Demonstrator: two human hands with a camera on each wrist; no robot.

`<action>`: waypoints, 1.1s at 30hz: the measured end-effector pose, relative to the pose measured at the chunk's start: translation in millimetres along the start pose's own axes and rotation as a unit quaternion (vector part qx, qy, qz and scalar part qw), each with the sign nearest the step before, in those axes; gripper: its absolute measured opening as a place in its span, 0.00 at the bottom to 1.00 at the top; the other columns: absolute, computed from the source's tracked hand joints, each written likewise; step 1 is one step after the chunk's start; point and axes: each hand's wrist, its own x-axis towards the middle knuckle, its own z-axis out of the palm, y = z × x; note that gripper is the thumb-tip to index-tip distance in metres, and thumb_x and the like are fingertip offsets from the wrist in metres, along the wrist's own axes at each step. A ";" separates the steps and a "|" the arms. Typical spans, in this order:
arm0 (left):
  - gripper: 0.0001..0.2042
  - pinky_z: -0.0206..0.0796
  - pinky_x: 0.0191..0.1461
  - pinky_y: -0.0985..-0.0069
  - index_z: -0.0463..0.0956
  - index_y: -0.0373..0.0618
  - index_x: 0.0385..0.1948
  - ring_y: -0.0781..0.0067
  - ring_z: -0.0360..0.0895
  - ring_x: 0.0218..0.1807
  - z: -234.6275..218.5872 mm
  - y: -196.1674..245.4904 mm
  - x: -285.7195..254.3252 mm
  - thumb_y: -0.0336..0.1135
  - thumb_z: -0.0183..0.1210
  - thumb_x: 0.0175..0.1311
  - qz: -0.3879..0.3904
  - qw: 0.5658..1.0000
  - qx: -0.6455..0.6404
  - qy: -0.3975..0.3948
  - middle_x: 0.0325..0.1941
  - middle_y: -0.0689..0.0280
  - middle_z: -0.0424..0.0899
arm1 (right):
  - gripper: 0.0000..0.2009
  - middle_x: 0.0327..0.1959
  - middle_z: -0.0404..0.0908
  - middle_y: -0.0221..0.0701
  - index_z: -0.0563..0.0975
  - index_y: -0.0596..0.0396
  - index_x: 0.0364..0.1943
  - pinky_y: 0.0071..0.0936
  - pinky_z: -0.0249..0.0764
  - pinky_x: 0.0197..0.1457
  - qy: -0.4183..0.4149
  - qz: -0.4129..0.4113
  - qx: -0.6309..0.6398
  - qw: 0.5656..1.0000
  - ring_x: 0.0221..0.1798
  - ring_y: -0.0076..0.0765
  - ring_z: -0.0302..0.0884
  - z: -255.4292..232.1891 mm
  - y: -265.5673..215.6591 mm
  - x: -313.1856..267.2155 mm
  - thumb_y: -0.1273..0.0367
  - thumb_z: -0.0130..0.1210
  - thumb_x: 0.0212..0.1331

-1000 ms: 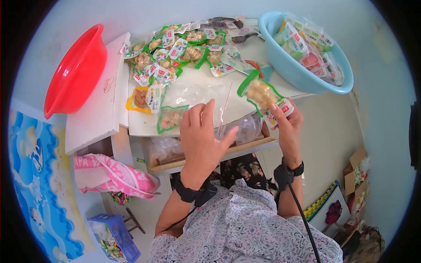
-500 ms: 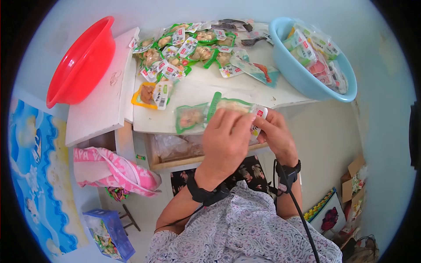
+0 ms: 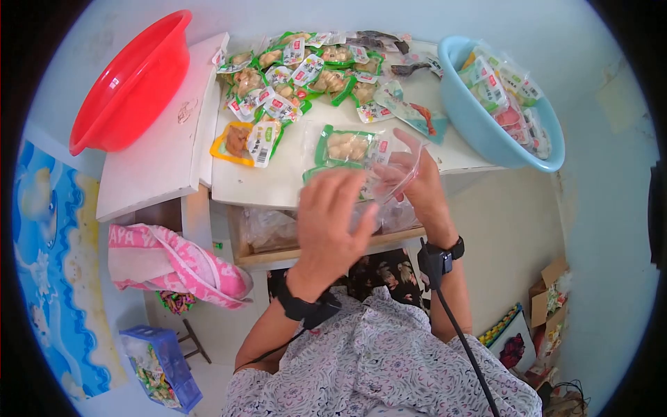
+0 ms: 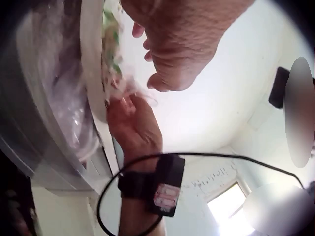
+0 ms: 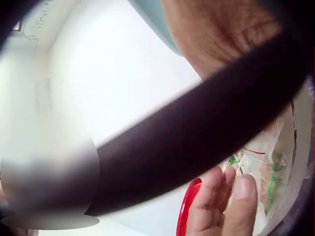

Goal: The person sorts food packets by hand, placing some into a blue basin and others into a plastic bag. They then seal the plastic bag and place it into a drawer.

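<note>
A clear zip bag (image 3: 379, 182) lies over the near edge of the white table. Inside it are two green-edged snack packs; the upper pack (image 3: 349, 147) shows pale pieces, and the lower one is partly behind the left hand. My right hand (image 3: 425, 189) holds the bag at its mouth on the right, some fingers seen through the plastic and one stretched out above. My left hand (image 3: 330, 226) hovers at the bag's near left side, blurred, its fingers loosely extended with nothing in them. In the right wrist view a black strap hides much of the right hand.
Several green-edged packs (image 3: 326, 76) are heaped at the back of the table, with an orange-edged pack (image 3: 244, 142) at left. A blue basin (image 3: 462, 132) of packs stands right, a red basin (image 3: 139, 83) left. An open drawer (image 3: 260, 233) with plastic bags sits below.
The snack pack that the right hand held has gone into the zip bag. The right hand now holds the bag's mouth, and the left hand has drawn back toward the near left.
</note>
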 end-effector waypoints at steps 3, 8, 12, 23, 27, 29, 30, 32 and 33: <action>0.24 0.71 0.62 0.60 0.76 0.39 0.60 0.48 0.77 0.58 -13.9 -29.5 -15.2 0.29 0.68 0.60 -0.072 0.993 0.097 -0.008 0.57 0.53 0.79 | 0.27 0.43 0.87 0.37 0.72 0.62 0.66 0.29 0.75 0.36 0.061 -0.076 -0.003 0.995 0.36 0.25 0.83 4.7 13.9 0.4 0.74 0.68 0.63; 0.19 0.73 0.61 0.63 0.78 0.39 0.56 0.50 0.80 0.57 -15.2 -43.3 -20.2 0.23 0.63 0.63 -0.145 0.987 -0.032 -0.054 0.58 0.54 0.80 | 0.20 0.38 0.88 0.32 0.78 0.57 0.59 0.32 0.74 0.33 0.178 -0.260 -0.314 0.896 0.29 0.28 0.82 17.1 28.2 9.4 0.75 0.67 0.63; 0.16 0.74 0.59 0.64 0.79 0.39 0.54 0.53 0.82 0.56 -14.2 -55.2 -15.5 0.21 0.61 0.64 -0.163 0.980 -0.081 -0.080 0.59 0.55 0.80 | 0.15 0.39 0.88 0.36 0.81 0.54 0.55 0.41 0.80 0.42 0.118 -0.246 -0.416 0.867 0.40 0.50 0.86 22.0 23.4 13.0 0.74 0.61 0.64; 0.15 0.74 0.60 0.66 0.80 0.39 0.53 0.55 0.82 0.54 -41.8 -89.2 28.9 0.24 0.64 0.64 -0.093 0.995 -0.040 -0.023 0.54 0.55 0.84 | 0.07 0.36 0.83 0.26 0.81 0.60 0.47 0.20 0.73 0.33 0.175 -0.197 -0.036 0.964 0.28 0.16 0.73 -9.2 38.3 1.1 0.80 0.56 0.70; 0.15 0.74 0.57 0.63 0.81 0.40 0.53 0.52 0.81 0.52 -34.8 -125.0 57.9 0.32 0.65 0.66 -0.123 0.989 0.072 -0.040 0.53 0.53 0.84 | 0.04 0.34 0.81 0.24 0.80 0.61 0.46 0.18 0.71 0.31 0.201 -0.176 -0.011 0.964 0.27 0.14 0.71 -11.5 36.2 -4.0 0.77 0.55 0.73; 0.16 0.73 0.58 0.60 0.81 0.39 0.53 0.50 0.80 0.54 -30.4 -128.7 72.9 0.35 0.65 0.67 -0.122 0.980 0.149 -0.054 0.53 0.52 0.84 | 0.05 0.33 0.80 0.24 0.80 0.61 0.46 0.19 0.71 0.31 0.174 -0.174 -0.029 0.969 0.27 0.14 0.71 -12.6 42.5 -2.7 0.78 0.54 0.72; 0.17 0.72 0.59 0.58 0.81 0.39 0.53 0.49 0.79 0.55 -27.5 -129.1 79.9 0.37 0.65 0.67 -0.103 0.977 0.181 -0.050 0.53 0.51 0.83 | 0.05 0.32 0.80 0.24 0.80 0.61 0.46 0.19 0.71 0.31 0.159 -0.170 -0.038 0.972 0.27 0.15 0.71 -12.8 45.6 -3.1 0.79 0.54 0.72; 0.19 0.70 0.62 0.56 0.80 0.38 0.54 0.47 0.78 0.58 -19.3 -130.2 92.9 0.40 0.65 0.67 -0.099 0.969 0.216 -0.065 0.54 0.51 0.83 | 0.06 0.30 0.79 0.24 0.80 0.60 0.46 0.19 0.71 0.31 0.151 -0.164 -0.040 0.974 0.27 0.15 0.72 -10.8 40.6 -0.2 0.80 0.53 0.71; 0.20 0.68 0.63 0.55 0.80 0.37 0.55 0.46 0.77 0.59 -14.2 -130.7 100.4 0.41 0.65 0.67 -0.113 0.966 0.218 -0.082 0.55 0.51 0.83 | 0.07 0.29 0.78 0.23 0.80 0.60 0.46 0.19 0.71 0.31 0.148 -0.162 -0.042 0.975 0.27 0.16 0.72 -10.4 38.6 0.9 0.80 0.53 0.70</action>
